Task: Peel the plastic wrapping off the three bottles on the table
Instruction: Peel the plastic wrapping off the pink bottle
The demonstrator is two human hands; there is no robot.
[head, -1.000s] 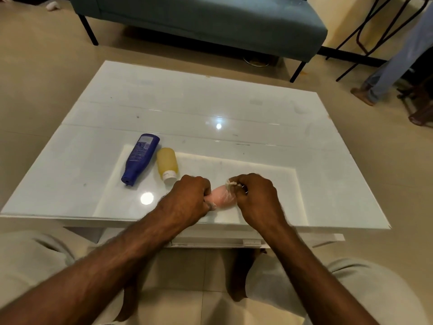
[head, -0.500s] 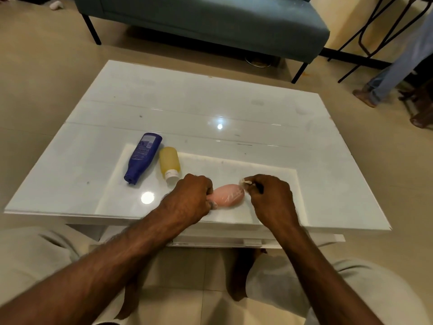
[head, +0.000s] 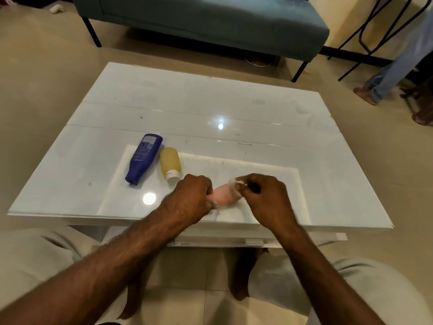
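A small pink bottle [head: 224, 194] lies on its side near the front edge of the white table [head: 234, 109]. My left hand [head: 192, 195] is closed around its left end. My right hand [head: 264, 195] pinches a twisted tuft of clear plastic wrapping [head: 236, 183] at the bottle's right end. To the left, a dark blue bottle [head: 143, 158] and a short yellow bottle [head: 170, 164] with a white cap lie side by side, caps toward me, untouched.
A teal sofa [head: 210, 22] stands behind the table. Another person's legs [head: 389, 76] and black chair legs [head: 365, 31] are at the far right. My knees sit under the table's front edge.
My right hand moved right along the bottle half a second ago, then came back a little left and up, still pinching the wrapping. The left hand and the other bottles stayed put.
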